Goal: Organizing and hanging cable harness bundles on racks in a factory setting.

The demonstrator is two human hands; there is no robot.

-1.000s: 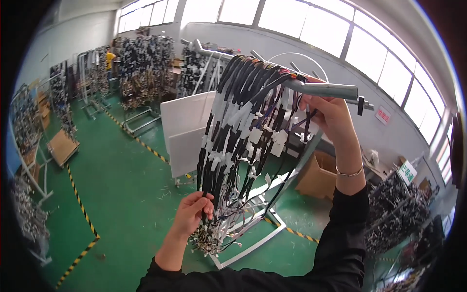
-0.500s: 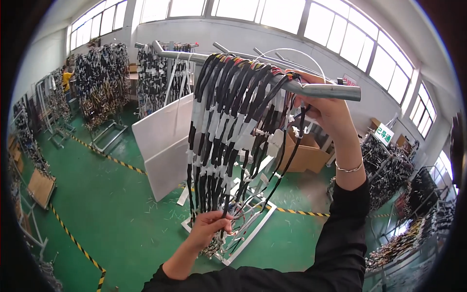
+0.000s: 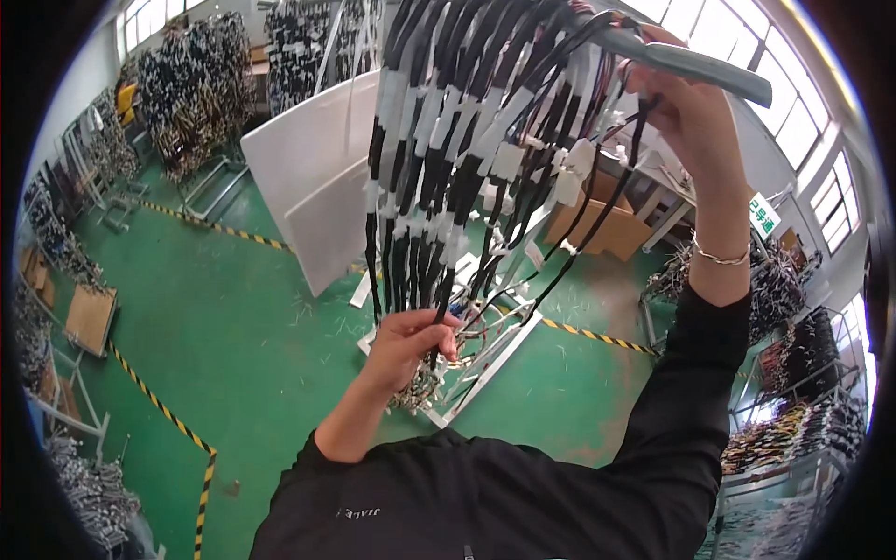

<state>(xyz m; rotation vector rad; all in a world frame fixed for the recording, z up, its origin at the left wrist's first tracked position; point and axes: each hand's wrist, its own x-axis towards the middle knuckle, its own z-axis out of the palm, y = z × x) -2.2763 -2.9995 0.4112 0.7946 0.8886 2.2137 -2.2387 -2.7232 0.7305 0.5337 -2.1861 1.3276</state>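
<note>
A row of black-and-white taped wire harnesses hangs over a grey metal pipe. Low on the bundle, my left hand is closed with thumb and fingers around one black harness strand. At the pipe's right end my right hand is raised, its fingers curled about a dark wire harness just beneath the pipe; some of those fingertips are hidden. White connectors dangle among the strands, and the lower wire ends gather beneath my left hand.
A white frame base stands on the green floor. Behind the bundle are a large white panel and a cardboard box. Racks of harnesses line the left, with others at right. Yellow-black tape marks the floor.
The view has tilted downward, so the pipe and bundle sit higher in the picture and more of my black top shows. Both hands keep their holds.
</note>
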